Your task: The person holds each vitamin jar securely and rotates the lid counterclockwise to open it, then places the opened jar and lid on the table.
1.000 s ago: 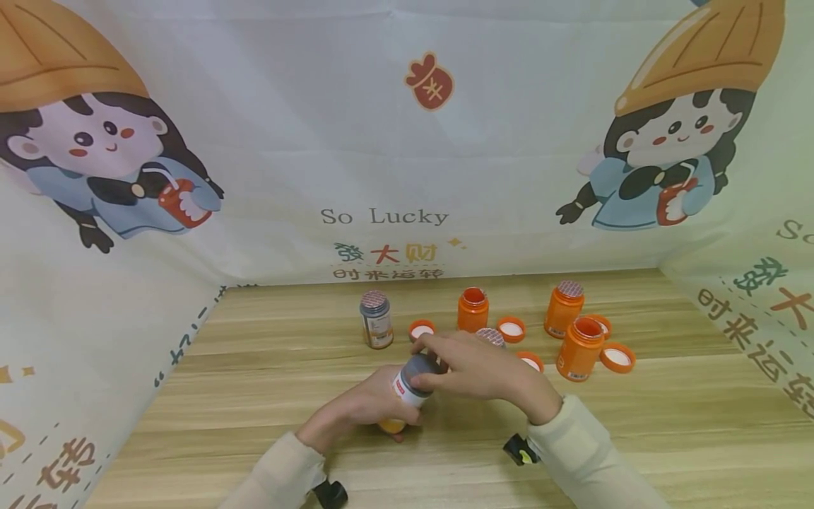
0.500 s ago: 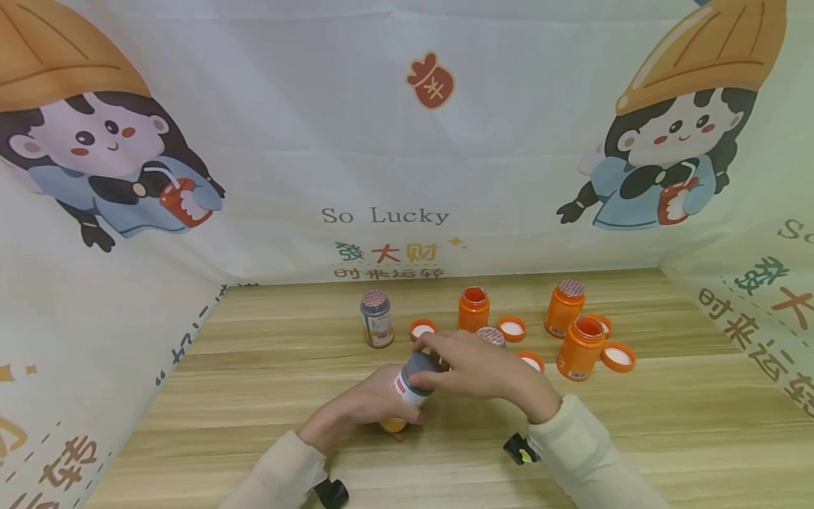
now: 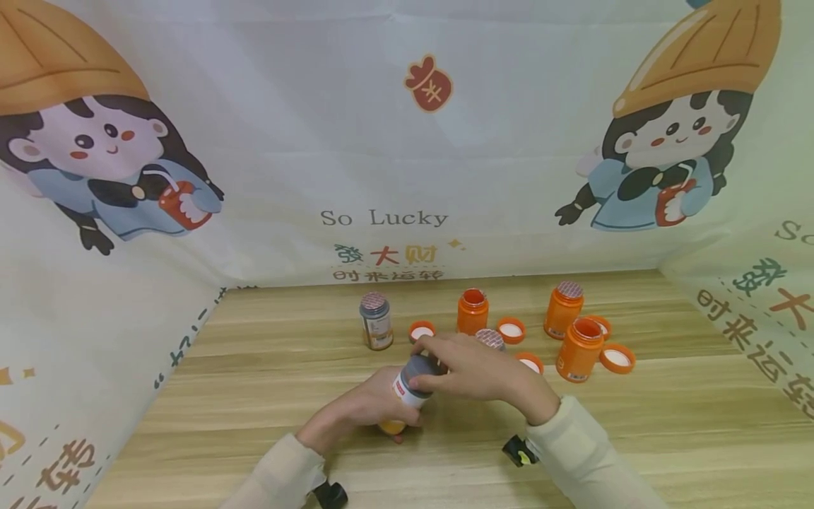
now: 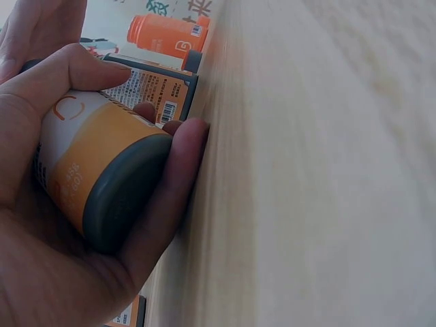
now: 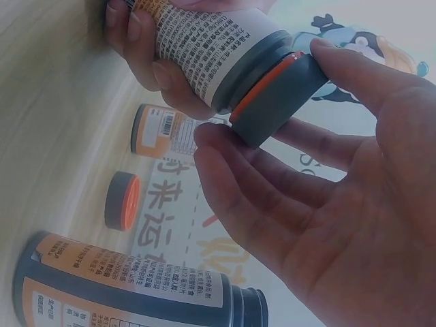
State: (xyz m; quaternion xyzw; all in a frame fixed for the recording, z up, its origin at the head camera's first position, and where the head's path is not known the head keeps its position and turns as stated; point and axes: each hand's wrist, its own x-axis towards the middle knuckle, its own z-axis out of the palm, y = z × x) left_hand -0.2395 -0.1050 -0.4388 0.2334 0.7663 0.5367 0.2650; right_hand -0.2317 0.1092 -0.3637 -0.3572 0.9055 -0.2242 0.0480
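Observation:
My left hand (image 3: 375, 399) grips a grey supplement bottle (image 4: 102, 163) with a white and orange label, fingers and thumb wrapped round its body. The bottle is tilted, its neck up toward my right hand (image 3: 473, 367). That hand pinches the bottle's grey cap (image 5: 279, 102) between thumb and fingers. In the right wrist view, the cap sits at the bottle's mouth, with an orange inner rim showing along its edge. Whether its thread still engages cannot be seen. An upright grey bottle (image 3: 491, 338) with a foil-sealed top is partly hidden behind my right hand.
On the wooden table (image 3: 254, 382), a second foil-topped grey bottle (image 3: 378, 324) stands at back left. Orange bottles (image 3: 473, 311) (image 3: 564, 311) (image 3: 580, 351) stand behind and right of the hands. Several loose caps (image 3: 511, 329) lie among them. Printed cloth (image 3: 381, 162) walls the back and sides.

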